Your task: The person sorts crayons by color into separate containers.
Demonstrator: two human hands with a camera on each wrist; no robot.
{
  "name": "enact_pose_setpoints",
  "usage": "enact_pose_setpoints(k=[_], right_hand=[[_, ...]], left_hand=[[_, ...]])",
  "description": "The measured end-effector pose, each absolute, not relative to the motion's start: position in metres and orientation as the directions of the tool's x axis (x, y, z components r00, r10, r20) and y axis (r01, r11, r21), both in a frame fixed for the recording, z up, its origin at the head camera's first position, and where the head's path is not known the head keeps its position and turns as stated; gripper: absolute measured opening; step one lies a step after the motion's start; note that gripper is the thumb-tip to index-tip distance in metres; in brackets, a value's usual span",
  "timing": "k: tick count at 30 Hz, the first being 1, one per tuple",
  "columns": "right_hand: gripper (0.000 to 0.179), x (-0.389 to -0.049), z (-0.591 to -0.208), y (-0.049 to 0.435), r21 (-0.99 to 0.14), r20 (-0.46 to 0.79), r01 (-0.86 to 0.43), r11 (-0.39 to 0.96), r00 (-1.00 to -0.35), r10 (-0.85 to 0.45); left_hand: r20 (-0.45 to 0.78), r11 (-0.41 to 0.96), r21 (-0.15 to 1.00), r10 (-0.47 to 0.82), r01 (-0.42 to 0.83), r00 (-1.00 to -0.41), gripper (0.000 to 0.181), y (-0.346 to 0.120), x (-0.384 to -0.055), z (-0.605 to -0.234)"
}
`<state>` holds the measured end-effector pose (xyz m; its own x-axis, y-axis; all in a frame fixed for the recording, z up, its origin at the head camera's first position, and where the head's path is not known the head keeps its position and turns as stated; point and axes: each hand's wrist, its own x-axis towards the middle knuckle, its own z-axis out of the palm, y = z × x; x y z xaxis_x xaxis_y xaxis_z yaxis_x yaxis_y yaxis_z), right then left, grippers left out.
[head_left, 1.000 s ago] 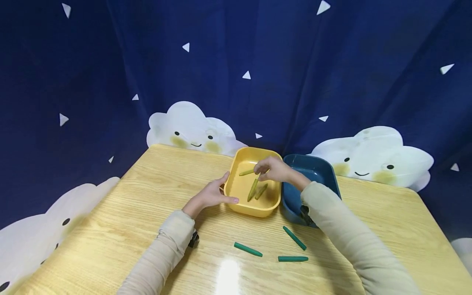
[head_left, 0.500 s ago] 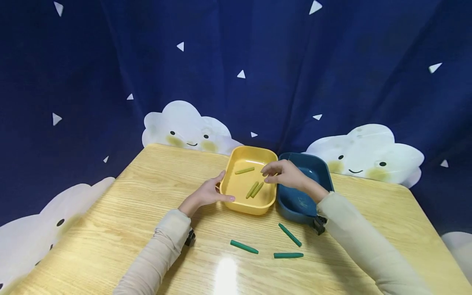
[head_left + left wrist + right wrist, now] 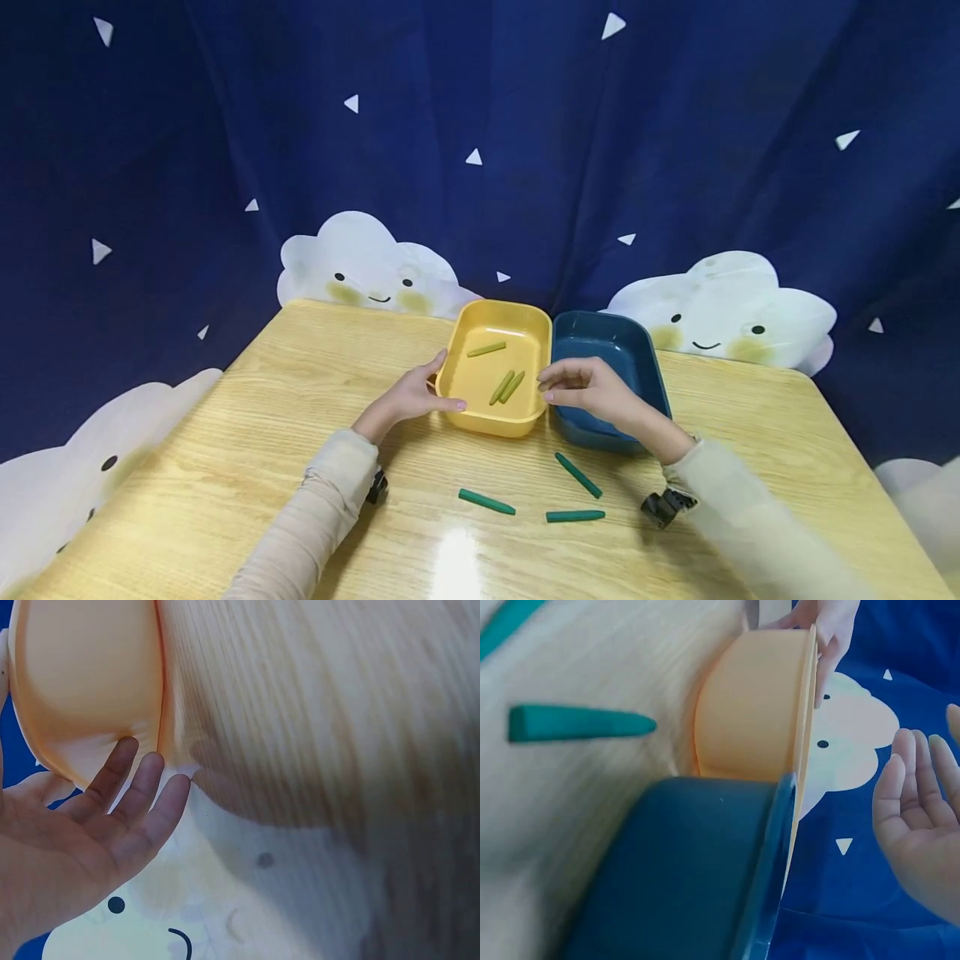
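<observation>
My left hand [image 3: 405,397] rests on the near-left corner of a yellow bin [image 3: 546,358], thumb lying along the front rim. Its fingers [image 3: 150,787] are spread and fairly straight against the bin's outer wall. Three yellow crayons [image 3: 487,349] lie inside: two side by side near the front, one farther back. Above the border between the yellow bin and a dark blue bin [image 3: 628,333], my right hand [image 3: 596,392] hovers with loosely bent fingers. Its palm [image 3: 922,840] holds nothing in the right wrist view.
Three green crayons [image 3: 487,502] are scattered on the wooden table [image 3: 345,350] in front of the bins. A dark blue curtain [image 3: 420,150] with white triangles and smiling clouds [image 3: 367,267] hangs behind. A small black device [image 3: 667,505] sits at the right wrist.
My right hand has withdrawn from inside the yellow bin, moving right and toward me, and its fingers have let go of a yellow crayon there. The left hand stays at the bin's corner.
</observation>
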<state>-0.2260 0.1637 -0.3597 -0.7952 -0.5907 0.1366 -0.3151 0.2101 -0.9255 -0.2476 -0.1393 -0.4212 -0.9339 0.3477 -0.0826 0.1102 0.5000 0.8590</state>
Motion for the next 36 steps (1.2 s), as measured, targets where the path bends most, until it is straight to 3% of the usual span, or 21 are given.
enact_pose_setpoints(k=[10, 20, 25, 31, 36], right_hand=[[0.032, -0.196, -0.368, 0.181, -0.934, 0.146, -0.297, 0.199, -0.826, -0.545], [0.027, -0.178, -0.378, 0.204, -0.882, 0.292, -0.426, 0.201, -0.829, -0.477], [0.027, -0.173, -0.381, 0.219, -0.879, 0.314, -0.428, 0.210, -0.850, -0.422], [0.032, -0.168, -0.383, 0.238, -0.875, 0.260, -0.366, 0.316, -0.907, -0.331], [0.051, -0.167, -0.384, 0.253, -0.838, 0.162, -0.247, 0.486, -0.964, -0.210]], left_hand=[[-0.060, 0.503, 0.853, 0.359, 0.139, -0.931, 0.104, -0.138, -0.250, -0.423], [-0.076, 0.503, 0.857, 0.336, 0.111, -0.939, 0.107, -0.137, -0.247, -0.421], [-0.060, 0.508, 0.852, 0.331, 0.125, -0.942, 0.107, -0.139, -0.246, -0.422], [-0.046, 0.511, 0.846, 0.354, 0.152, -0.934, 0.106, -0.140, -0.246, -0.422], [-0.038, 0.505, 0.846, 0.377, 0.171, -0.925, 0.106, -0.140, -0.246, -0.422]])
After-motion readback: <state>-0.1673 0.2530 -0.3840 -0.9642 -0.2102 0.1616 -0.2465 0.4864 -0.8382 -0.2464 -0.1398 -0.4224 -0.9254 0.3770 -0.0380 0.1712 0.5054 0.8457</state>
